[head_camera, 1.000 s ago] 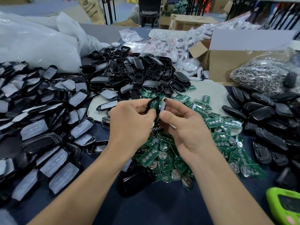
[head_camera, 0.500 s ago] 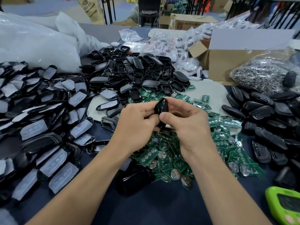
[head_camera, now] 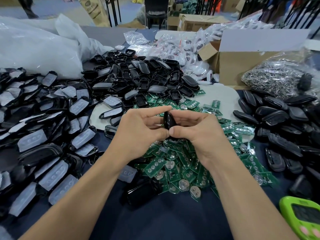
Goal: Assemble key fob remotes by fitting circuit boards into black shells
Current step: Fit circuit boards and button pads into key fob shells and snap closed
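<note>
Hands meet just above the heap of green circuit boards: the left hand and the right hand both pinch one black key fob, thumbs touching at its near end. It stands on edge, a glossy, smooth, rounded oval, its halves together. The boards are flat green rectangles carrying silvery discs. Behind the boards lie hollow black shells; left of them, shells with matte grey button pads; right of them, closed fobs on the dark counter.
</note>
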Demonstrator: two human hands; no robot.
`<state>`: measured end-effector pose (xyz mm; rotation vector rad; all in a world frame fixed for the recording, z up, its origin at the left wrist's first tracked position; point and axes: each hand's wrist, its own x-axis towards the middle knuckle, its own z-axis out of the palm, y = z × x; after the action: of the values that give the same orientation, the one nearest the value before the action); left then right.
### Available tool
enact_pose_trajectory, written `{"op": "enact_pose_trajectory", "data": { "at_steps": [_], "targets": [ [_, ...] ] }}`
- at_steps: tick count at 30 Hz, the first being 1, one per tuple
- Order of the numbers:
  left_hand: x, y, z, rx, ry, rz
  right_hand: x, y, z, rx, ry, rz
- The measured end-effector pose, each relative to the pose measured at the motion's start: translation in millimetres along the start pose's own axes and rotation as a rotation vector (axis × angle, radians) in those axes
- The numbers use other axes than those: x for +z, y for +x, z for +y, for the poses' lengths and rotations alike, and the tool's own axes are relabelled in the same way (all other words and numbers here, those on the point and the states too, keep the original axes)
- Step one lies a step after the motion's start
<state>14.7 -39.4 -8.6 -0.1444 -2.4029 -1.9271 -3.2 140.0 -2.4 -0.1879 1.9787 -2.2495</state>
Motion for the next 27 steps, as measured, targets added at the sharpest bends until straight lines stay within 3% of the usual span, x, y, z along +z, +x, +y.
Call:
{"op": "enact_pose_trajectory", "data": {
  "at_steps": [6,16,24,27],
  "targets": [
    [5,1,3,-0.022,-0.096,-0.039,5,0,6,-0.09,-0.305,0.142],
    [-4,-1,8,-0.052,-0.279,0.044,0,1,-2,-0.189,-0.307,0.016],
    [0,-2,9,-0.11,-0.23,0.124,10,-8,2,-0.27,-0.573,0.06],
    [0,-1,10,-0.125,-0.267,0.146,15,-6,2,-0.249,-0.499,0.102]
  ]
}}
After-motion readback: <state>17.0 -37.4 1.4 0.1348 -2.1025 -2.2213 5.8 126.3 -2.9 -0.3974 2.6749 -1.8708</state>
